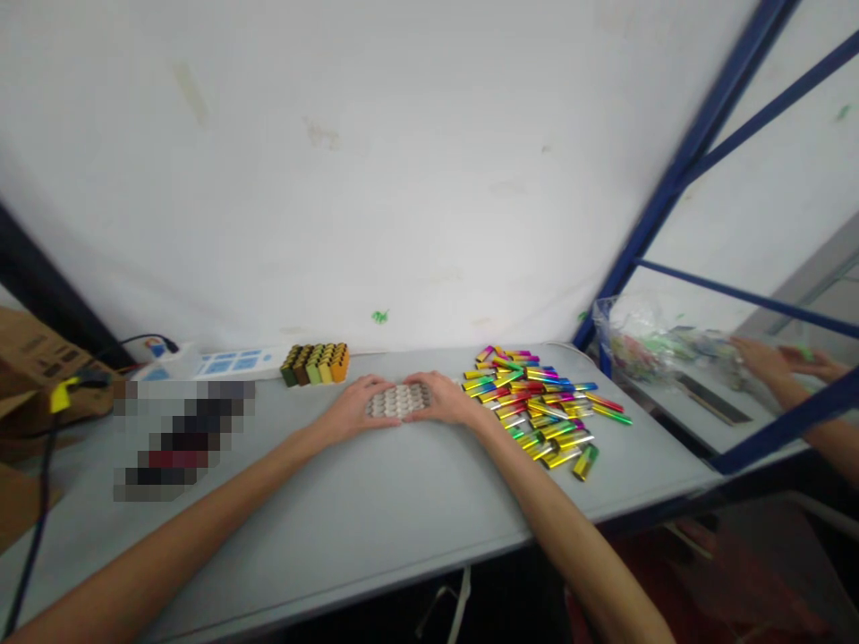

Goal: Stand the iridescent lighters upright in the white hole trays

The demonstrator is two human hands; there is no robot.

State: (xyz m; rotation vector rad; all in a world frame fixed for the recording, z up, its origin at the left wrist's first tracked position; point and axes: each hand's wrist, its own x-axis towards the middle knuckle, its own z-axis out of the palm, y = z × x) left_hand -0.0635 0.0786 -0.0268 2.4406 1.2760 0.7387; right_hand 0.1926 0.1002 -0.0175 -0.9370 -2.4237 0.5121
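Observation:
My left hand (350,410) and my right hand (439,400) curl around opposite ends of a pale tray (399,402) with rows of round cells. It rests on or just above the grey table; I cannot tell which. Fingers cover its two ends, and whether the cells hold anything is too small to make out. Just right of my right hand lies a loose pile of shiny metallic tubes (547,402) in yellow, green, red, blue and purple. Behind my left hand, a block of upright tubes (315,365) in olive to orange stands packed in rows.
A white box with blue markings (234,361) lies along the wall. Cardboard (50,358) and a black cable (44,501) are at the left. Blue rack bars (661,210) rise on the right; beyond are a clear plastic bag (634,344) and another person's hands (765,360).

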